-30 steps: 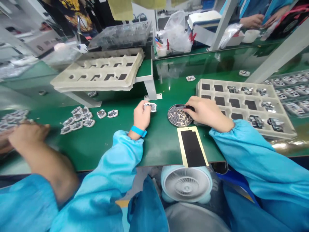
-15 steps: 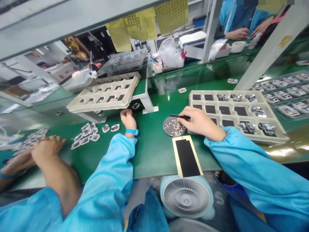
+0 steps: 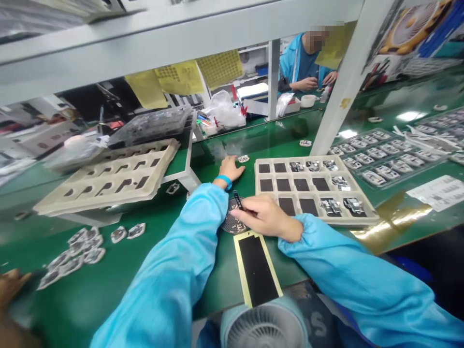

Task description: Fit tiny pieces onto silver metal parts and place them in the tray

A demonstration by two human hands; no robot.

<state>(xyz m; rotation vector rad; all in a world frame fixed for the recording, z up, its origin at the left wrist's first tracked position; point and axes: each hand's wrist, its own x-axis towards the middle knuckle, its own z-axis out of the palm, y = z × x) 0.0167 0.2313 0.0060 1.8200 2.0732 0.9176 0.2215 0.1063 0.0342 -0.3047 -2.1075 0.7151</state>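
Closely, right grip pinching black tool, left grip parted

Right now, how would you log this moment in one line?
left hand: near loose part | right hand: holds black tool | round dish: small pieces inside

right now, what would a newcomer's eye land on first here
Probably the bright blue fabric sleeves stretching over the shiny green table. Between them, a black rectangular sheet with a pale-yellow border lies near the front edge. Beyond the right hand, whose fingers pinch a slim black tool, sits a beige compartment tray.
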